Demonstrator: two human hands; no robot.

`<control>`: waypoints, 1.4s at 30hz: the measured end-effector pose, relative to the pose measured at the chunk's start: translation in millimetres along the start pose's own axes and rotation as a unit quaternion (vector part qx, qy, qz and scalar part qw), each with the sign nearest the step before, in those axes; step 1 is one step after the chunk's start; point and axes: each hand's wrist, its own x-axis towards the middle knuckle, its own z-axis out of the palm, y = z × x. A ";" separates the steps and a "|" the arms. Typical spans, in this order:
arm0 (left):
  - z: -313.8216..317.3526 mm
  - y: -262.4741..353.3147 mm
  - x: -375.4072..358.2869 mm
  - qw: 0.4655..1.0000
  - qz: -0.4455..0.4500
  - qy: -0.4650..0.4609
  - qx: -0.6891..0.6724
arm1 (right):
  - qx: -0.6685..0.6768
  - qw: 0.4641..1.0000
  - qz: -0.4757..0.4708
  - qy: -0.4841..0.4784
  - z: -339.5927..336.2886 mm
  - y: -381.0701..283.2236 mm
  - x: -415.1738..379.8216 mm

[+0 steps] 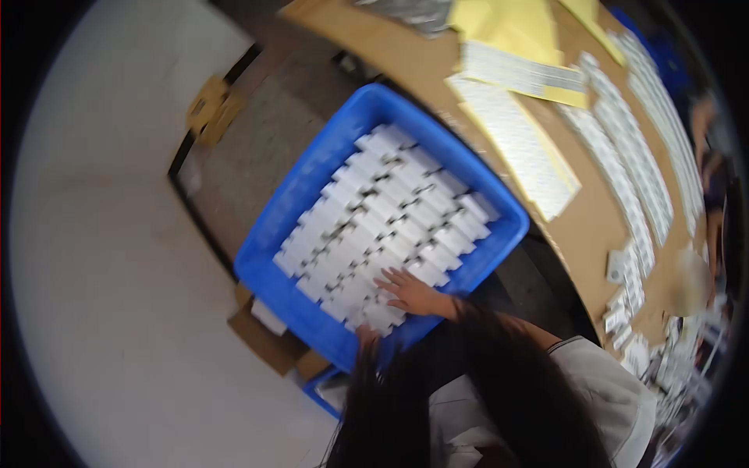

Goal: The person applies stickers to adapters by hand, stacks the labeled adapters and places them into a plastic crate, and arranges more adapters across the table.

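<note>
A blue plastic bin (277,210) stands beside the table, with rows of small white boxes (367,214) packed in it. My right hand (409,292) lies on the boxes near the bin's lower side, its fingers spread. At the bin's lower corner, my left hand (367,337) touches the edge of the white boxes; hair and blur hide most of its fingers.
The brown table (573,234) curves along the right, bearing yellow sheets (507,31), white label sheets (523,148) and long rows of white pieces (624,148). A cardboard box (265,339) is below the bin at left. Another person's arm (711,226) shows at far right.
</note>
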 end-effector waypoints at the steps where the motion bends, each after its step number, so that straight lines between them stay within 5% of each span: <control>1: -1.7 0.1 6.7 1.000 -0.015 -0.005 0.015 | 0.020 0.997 -0.003 0.070 -27.2 -2.0 -7.2; 5: -6.8 20.9 32.2 0.991 -0.091 0.027 0.096 | 0.032 0.921 0.156 0.356 -180.6 26.1 -119.5; 7: -3.1 53.1 38.3 0.979 -0.074 0.145 0.119 | -0.126 0.811 0.246 0.516 -227.7 65.7 -205.1; 10: 30.2 134.6 32.5 0.960 0.106 0.258 0.035 | -0.182 0.654 0.462 0.570 -253.2 132.9 -380.0; 14: 139.5 301.6 -60.6 0.927 0.350 -0.058 -0.123 | 0.119 0.606 0.574 0.538 -281.1 128.1 -479.7; 15: 148.0 369.2 -115.5 0.911 0.361 -0.160 -0.119 | 0.056 0.640 0.572 0.510 -273.4 128.1 -483.1; 18: 254.2 412.5 -172.9 0.856 0.367 -0.344 -0.119 | -0.078 0.688 0.536 0.483 -224.3 150.1 -467.3; 20: 317.2 424.4 -199.0 0.846 0.322 -0.403 -0.136 | -0.065 0.653 0.539 0.529 -211.1 157.7 -463.4; 24: 384.6 471.0 -239.2 0.850 0.319 -0.403 -0.117 | 0.264 0.456 0.422 0.738 -172.8 186.8 -474.3; 27: 420.0 492.6 -251.5 0.825 0.390 -0.401 -0.085 | 0.336 0.459 0.372 0.733 -194.8 173.8 -492.0; 28: 431.9 496.1 -249.3 0.810 0.417 -0.406 -0.068 | 0.274 0.525 0.422 0.687 -201.3 166.6 -506.4; 33: 438.6 519.8 -264.4 0.817 0.446 -0.364 0.013 | -0.150 0.514 0.597 0.597 -222.8 154.6 -609.1; 34: 438.5 523.7 -264.4 0.822 0.450 -0.346 0.045 | -0.073 0.494 0.718 0.484 -221.5 162.8 -628.8; 38: 424.6 546.7 -293.5 0.794 0.521 -0.244 0.195 | 0.133 0.534 0.772 0.318 -226.9 194.5 -657.0; 40: 429.4 552.2 -302.5 0.737 0.593 -0.189 0.265 | 0.143 0.546 0.757 0.330 -221.6 203.6 -662.1; 42: 444.5 552.4 -297.7 0.704 0.610 -0.231 0.280 | 0.145 0.555 0.742 0.346 -220.0 207.1 -665.0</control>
